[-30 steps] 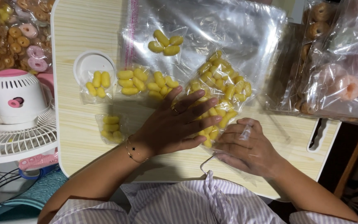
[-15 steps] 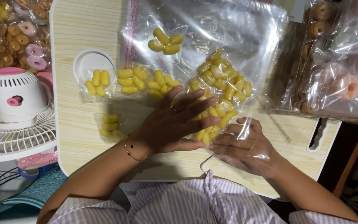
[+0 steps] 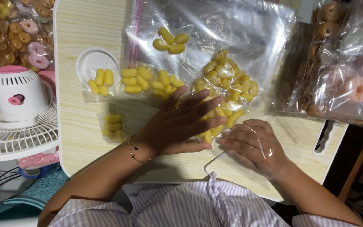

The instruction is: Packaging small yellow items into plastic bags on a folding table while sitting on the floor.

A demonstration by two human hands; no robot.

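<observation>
Your left hand [image 3: 177, 126] lies flat on the table [image 3: 85, 25], fingers spread and pointing to 2 o'clock, its fingertips resting on the large clear bag of yellow pieces [image 3: 227, 92]; it grips nothing. Your right hand [image 3: 255, 145] sits just beside it at 4 o'clock from the bag, fingers loosely curled under a sheet of clear film [image 3: 261, 134]; you cannot tell whether it pinches the film or merely lies beneath it.

The big bag lies at the table's centre, with its lower end hidden under your left fingers. At 9 o'clock from it, 2 small filled packets [image 3: 148, 82] touch each other, and a third packet [image 3: 100, 83] overlaps a round white lid [image 3: 93, 63]. A fourth small packet [image 3: 113, 126] lies alone near the left edge, at 9 o'clock from your left hand. A handful of loose yellow pieces [image 3: 171, 42] rests at 12 o'clock on a stack of empty clear bags [image 3: 232, 29].

Open table shows along the near edge between your wrists, in a narrow strip at the left edge, and at the far left corner. The right edge is crowded by bagged ring-shaped pieces [image 3: 349, 84], whose contents blur through the plastic. Off the left edge stand a white fan [image 3: 13, 126] and more ring-shaped pieces [image 3: 13, 33], cut off by the frame. A dark slot [image 3: 324, 134] marks the table's right corner.
</observation>
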